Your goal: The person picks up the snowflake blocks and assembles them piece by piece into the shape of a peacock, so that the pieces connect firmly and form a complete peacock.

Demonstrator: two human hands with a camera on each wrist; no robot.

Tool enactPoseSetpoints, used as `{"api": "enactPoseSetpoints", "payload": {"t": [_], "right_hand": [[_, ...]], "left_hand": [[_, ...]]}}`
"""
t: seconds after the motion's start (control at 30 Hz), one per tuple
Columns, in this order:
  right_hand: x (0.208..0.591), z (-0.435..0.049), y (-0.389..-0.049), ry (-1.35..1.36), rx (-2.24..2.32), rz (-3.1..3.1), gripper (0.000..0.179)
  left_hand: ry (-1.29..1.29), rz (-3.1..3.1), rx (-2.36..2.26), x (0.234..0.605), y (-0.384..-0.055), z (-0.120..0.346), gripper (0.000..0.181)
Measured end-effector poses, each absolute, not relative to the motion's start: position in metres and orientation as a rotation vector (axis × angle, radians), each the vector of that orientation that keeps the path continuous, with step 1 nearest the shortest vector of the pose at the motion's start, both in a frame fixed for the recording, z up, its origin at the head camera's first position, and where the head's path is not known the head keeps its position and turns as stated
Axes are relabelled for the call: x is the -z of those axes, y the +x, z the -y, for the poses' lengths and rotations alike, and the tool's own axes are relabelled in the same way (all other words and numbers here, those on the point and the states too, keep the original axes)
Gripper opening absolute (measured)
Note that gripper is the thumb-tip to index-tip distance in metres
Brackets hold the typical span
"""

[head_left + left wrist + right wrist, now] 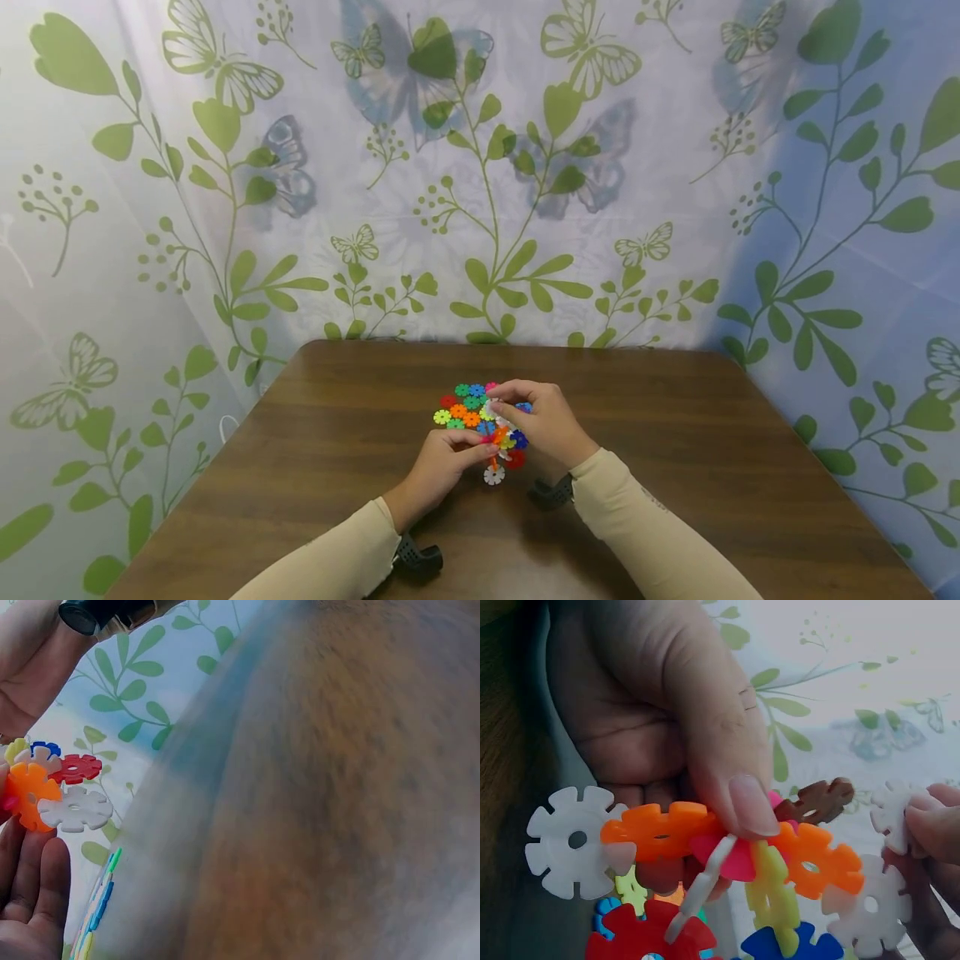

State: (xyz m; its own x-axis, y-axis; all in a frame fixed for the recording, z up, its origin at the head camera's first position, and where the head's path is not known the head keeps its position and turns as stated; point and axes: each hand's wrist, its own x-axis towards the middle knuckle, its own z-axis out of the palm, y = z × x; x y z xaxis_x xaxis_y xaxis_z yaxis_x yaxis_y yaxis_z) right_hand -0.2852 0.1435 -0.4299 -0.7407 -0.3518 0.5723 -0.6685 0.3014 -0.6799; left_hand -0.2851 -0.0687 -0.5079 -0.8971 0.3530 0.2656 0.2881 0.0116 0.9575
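My left hand (442, 458) pinches a cluster of joined plastic flower discs by its pink disc (731, 859), thumb on top. Around that centre, orange discs (817, 862), a yellow disc (771, 889) and white discs (577, 841) slot into each other at their notches. A red disc (656, 934) and a blue disc (795, 943) hang at the lower ends, and a brown disc (821, 801) shows behind. Close over the cluster's far side, my right hand (551, 421) pinches a white disc (889, 814) between thumb and fingers.
Several loose flower discs (471, 418) in mixed colours lie on the brown wooden table (360, 400) just beyond the hands. Dark wrist mounts (417, 560) sit under both forearms. A leaf-and-butterfly patterned curtain (480, 208) hangs behind the table and along its sides.
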Motion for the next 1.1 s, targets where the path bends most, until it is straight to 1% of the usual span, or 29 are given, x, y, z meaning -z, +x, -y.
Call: {"api": "enactPoseSetpoints", "payload": {"t": [0.53, 0.8, 1.1], "right_hand": [[0.4336, -0.1462, -0.2884, 1.055, -1.393, 2.33, 0.014], [0.4363, -0.1467, -0.2911, 1.136, -1.336, 2.327, 0.014], [0.4273, -0.146, -0.2846, 1.147, -1.233, 2.39, 0.013]], "left_hand": [[0.825, -2.247, -1.972, 0.5049, -0.2839, 0.0693, 0.007], [0.922, -2.327, -1.912, 0.5065, -0.2834, 0.0695, 0.008], [0.961, -2.377, -1.884, 0.5066, -0.279, 0.0652, 0.008]]}}
